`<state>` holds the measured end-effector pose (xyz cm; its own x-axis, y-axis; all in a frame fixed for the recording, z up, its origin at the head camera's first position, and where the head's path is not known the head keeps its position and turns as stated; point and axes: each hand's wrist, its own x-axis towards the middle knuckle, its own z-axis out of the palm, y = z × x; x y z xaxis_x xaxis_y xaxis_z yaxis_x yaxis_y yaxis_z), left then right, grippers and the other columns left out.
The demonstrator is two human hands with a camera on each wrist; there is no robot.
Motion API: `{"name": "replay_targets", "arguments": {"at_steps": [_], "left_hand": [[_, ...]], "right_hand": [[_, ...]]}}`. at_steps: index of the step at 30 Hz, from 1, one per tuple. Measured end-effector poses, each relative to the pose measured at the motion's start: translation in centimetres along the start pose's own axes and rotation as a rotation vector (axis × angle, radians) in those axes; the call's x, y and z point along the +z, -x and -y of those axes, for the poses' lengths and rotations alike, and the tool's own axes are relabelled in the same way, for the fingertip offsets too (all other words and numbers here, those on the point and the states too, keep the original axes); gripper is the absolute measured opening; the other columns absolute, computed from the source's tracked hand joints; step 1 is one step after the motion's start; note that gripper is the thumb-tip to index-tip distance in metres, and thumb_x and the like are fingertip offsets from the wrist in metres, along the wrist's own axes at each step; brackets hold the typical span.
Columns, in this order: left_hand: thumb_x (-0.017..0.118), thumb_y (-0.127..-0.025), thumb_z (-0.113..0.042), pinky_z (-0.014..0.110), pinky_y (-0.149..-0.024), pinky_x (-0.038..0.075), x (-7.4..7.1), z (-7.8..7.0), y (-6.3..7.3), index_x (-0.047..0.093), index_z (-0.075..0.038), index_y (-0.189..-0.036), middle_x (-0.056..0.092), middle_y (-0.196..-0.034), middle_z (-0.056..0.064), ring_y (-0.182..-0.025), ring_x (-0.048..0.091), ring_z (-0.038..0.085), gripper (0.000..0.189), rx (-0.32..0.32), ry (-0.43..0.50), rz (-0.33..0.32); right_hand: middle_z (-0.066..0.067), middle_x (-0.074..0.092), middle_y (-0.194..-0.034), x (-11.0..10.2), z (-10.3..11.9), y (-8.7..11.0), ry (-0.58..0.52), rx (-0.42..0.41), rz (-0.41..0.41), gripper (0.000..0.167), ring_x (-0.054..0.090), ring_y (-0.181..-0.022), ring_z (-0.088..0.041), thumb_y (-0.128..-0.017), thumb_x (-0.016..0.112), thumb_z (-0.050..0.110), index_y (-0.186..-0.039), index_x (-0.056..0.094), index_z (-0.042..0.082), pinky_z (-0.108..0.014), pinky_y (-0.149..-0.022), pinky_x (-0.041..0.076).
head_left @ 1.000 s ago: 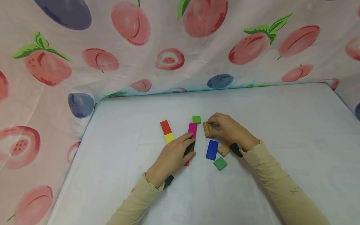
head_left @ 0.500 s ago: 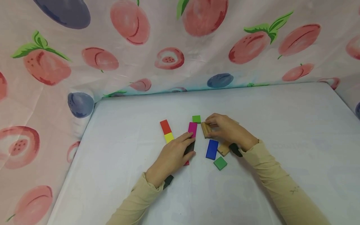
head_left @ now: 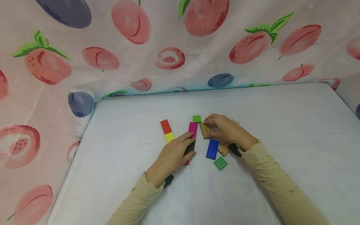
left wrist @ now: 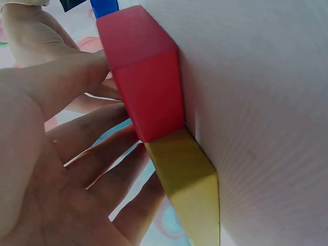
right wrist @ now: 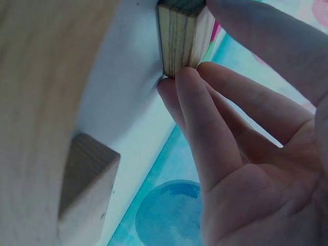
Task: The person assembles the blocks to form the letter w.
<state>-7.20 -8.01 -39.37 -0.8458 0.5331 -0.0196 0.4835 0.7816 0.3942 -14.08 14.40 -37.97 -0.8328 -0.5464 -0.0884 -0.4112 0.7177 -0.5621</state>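
Note:
My left hand (head_left: 175,153) lies over a row of coloured blocks, its fingers extended across the magenta block (head_left: 192,129) and the black block (head_left: 190,148). In the left wrist view, the thumb reaches the side of a red block (left wrist: 151,92), which meets a yellow block (left wrist: 197,179) end to end. My right hand (head_left: 226,128) pinches a striped wooden block (head_left: 205,130) between thumb and fingertips, just right of the magenta block. The right wrist view shows this wooden block (right wrist: 182,43) standing close to the white surface.
A light green block (head_left: 197,118) touches the magenta block's far end. Right of the row lie a blue block (head_left: 212,149), a darker green block (head_left: 220,163) and a wooden block (head_left: 223,150). Another wooden block (head_left: 235,122) shows behind the right hand. Fruit-patterned cloth (head_left: 168,37) rises behind the table.
My right hand has slid the wooden block a little left, toward the magenta block, uncovering part of a wooden block behind the hand. The left hand stays in place.

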Motion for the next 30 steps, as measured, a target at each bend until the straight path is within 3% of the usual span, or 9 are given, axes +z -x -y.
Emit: {"name": "replay_targets", "arguments": {"at_steps": [15, 30], "left_hand": [[0.071, -0.093, -0.030, 0.037, -0.108, 0.046, -0.02, 0.06, -0.06, 0.059, -0.008, -0.138, 0.050, -0.149, 0.007, -0.135, 0.051, 0.023, 0.052, 0.001, 0.000, 0.005], [0.072, -0.092, -0.030, 0.038, -0.107, 0.047, 0.17, 0.25, 0.05, 0.061, -0.007, -0.136, 0.052, -0.147, 0.008, -0.134, 0.053, 0.024, 0.050, 0.042, -0.019, -0.037]], "right_hand": [[-0.021, 0.060, -0.127, 0.39, 0.10, -0.23, 0.015, -0.027, -0.023, 0.046, 0.060, -0.117, -0.035, -0.085, 0.078, 0.011, -0.125, 0.064, -0.009, -0.048, -0.099, 0.052], [-0.020, 0.058, -0.129, 0.36, 0.58, 0.11, 0.054, -0.009, -0.025, 0.046, 0.060, -0.118, -0.034, -0.087, 0.077, 0.013, -0.126, 0.063, -0.007, -0.049, -0.100, 0.051]]}}
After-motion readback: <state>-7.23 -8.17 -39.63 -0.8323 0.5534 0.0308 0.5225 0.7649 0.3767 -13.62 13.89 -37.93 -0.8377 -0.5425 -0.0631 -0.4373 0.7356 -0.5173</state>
